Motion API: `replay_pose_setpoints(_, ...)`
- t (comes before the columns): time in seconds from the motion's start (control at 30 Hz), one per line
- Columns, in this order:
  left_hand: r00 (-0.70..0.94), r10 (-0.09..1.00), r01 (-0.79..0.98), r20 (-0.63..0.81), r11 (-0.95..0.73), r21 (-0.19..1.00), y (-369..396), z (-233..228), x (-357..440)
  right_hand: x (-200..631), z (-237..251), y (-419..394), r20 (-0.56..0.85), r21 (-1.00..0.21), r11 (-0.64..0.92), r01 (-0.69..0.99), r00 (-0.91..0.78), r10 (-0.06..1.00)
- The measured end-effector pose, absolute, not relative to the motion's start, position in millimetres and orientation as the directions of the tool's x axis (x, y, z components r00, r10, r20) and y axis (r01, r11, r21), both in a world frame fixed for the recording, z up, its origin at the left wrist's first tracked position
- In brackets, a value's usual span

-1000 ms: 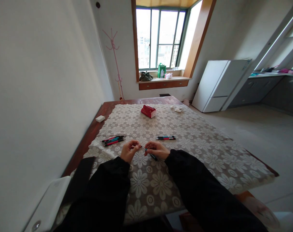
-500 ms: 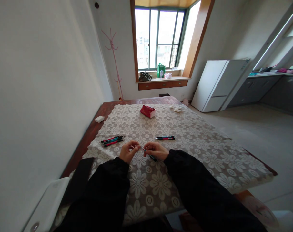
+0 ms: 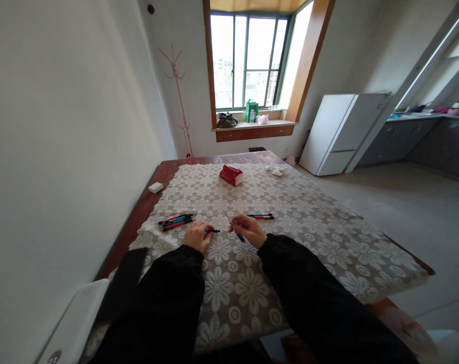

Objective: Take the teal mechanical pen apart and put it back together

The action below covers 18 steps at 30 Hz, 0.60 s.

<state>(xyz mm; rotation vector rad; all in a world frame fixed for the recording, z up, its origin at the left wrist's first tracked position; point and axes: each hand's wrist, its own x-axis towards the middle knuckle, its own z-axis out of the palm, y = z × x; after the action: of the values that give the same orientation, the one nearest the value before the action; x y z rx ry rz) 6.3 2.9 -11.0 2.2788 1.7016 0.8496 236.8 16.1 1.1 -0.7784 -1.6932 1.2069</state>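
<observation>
My left hand (image 3: 197, 236) is low over the patterned cloth, its fingers closed on a slim black pen part (image 3: 214, 231) that points right. Opposite it, my right hand (image 3: 249, 228) pinches a thin pen piece whose narrow end sticks up toward the far left. A dark pen barrel (image 3: 240, 237) shows below the right fingers; whether it is a separate part I cannot tell. Beside my left hand lies a group of red, blue and black pens (image 3: 176, 221). A smaller set of pens (image 3: 263, 216) rests just beyond my right hand, partly covered by it.
A red tissue pack (image 3: 231, 175) and crumpled white tissue (image 3: 275, 172) lie farther back on the tablecloth (image 3: 252, 288). A white box (image 3: 155, 187) sits at the left table edge. Near my left sleeve are a black flat object (image 3: 123, 275) and a white device (image 3: 76, 318).
My hands have moved apart. The left has turned palm-down and lower, now with a black pen part in it; the right has risen slightly, and the dark barrel below it has shifted up.
</observation>
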Motion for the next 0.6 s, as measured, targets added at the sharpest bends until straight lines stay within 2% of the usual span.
replay_pose_setpoints(0.07, 0.122, 0.918, 0.81, 0.378, -0.313, 0.497, 4, -11, 5, 239, 1, 16, 0.378, -0.869, 0.462, 0.177, -0.365, 0.851)
replay_pose_setpoints(0.13, 0.065, 0.887, 0.782, 0.457, -0.329, 0.529, 4, -10, 4, 243, 1, 17, 0.444, -0.722, 0.565, 0.399, -0.359, 0.821)
replay_pose_setpoints(0.23, 0.03, 0.832, 0.742, 0.553, -0.39, 0.546, 3, -7, 4, 246, 0, 17, 0.459, -0.532, 0.607, 0.591, -0.401, 0.793)
replay_pose_setpoints(0.37, 0.009, 0.814, 0.713, 0.581, -0.412, 0.567, 0, -4, 5, 246, -1, 17, 0.448, -0.469, 0.612, 0.637, -0.426, 0.786)
replay_pose_setpoints(0.6, 0.039, 0.812, 0.717, 0.583, -0.429, 0.55, -3, 0, 8, 245, 3, 15, 0.468, -0.452, 0.66, 0.6, -0.471, 0.748)
